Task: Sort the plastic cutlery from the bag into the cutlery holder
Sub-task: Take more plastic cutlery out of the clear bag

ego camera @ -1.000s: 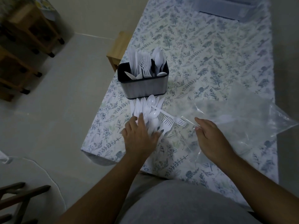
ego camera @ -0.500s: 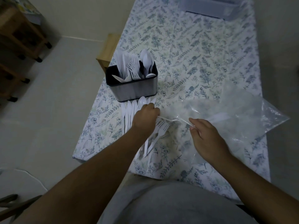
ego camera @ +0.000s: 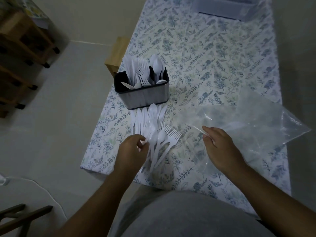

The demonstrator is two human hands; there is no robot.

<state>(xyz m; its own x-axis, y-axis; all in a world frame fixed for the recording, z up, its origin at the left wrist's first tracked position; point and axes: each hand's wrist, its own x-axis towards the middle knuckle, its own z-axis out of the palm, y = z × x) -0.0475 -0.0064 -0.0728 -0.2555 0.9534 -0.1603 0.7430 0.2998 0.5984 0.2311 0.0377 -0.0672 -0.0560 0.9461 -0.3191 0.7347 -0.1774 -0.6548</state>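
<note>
Since half a second ago, the left hand [ego camera: 132,149] has been drawn back from the far end of the cutlery pile [ego camera: 153,132] to its near left edge; the right hand [ego camera: 220,147] has stayed on the bag [ego camera: 253,127]. The left fingers are curled at the pile's edge, apparently pinching handles, though what exactly is gripped cannot be told. The right hand is laid on the clear bag with fingers loosely extended; a grip on it cannot be confirmed. The pile is spread on the patterned tablecloth [ego camera: 213,53], just in front of the cutlery holder [ego camera: 142,93]. Knives, forks and spoons are seen standing in the holder.
</note>
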